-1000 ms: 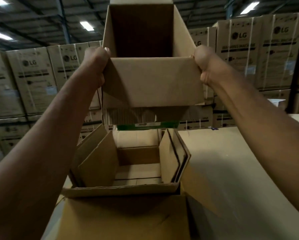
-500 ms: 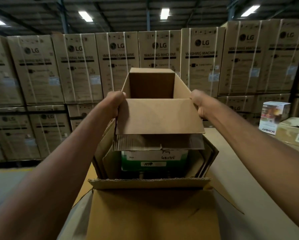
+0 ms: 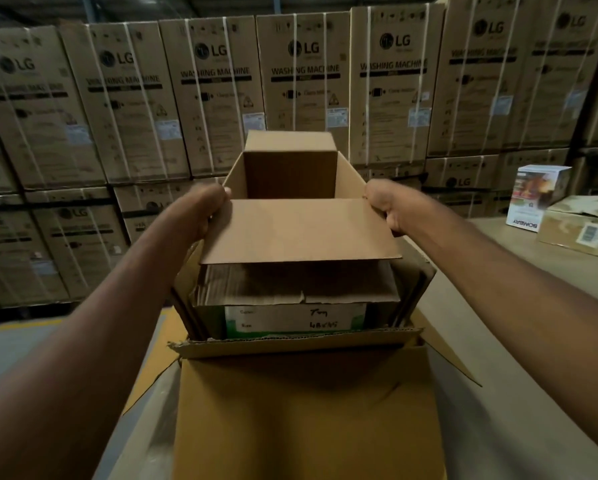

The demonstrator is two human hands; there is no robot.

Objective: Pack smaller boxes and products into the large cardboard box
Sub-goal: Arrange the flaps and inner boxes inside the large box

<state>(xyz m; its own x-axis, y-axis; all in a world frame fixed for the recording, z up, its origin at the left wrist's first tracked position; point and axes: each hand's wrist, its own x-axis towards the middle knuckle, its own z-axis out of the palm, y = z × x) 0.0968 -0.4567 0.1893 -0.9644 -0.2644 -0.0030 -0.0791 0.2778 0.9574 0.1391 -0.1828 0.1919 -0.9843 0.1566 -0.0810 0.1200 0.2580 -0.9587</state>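
While left hand [image 3: 204, 214] and right hand [image 3: 386, 209] each clamp an upper side edge, small box [image 3: 301, 232], open-topped, stands partly sunk inside large box [image 3: 308, 410], its white-green label [image 3: 294, 320] showing above the near rim

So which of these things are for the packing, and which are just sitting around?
For the job:
small open brown cardboard box, gripped by left hand and right hand
large brown cardboard box under it

Just lying about:
stacked brown washing machine cartons
white printed product box, far right
labelled brown carton beside it
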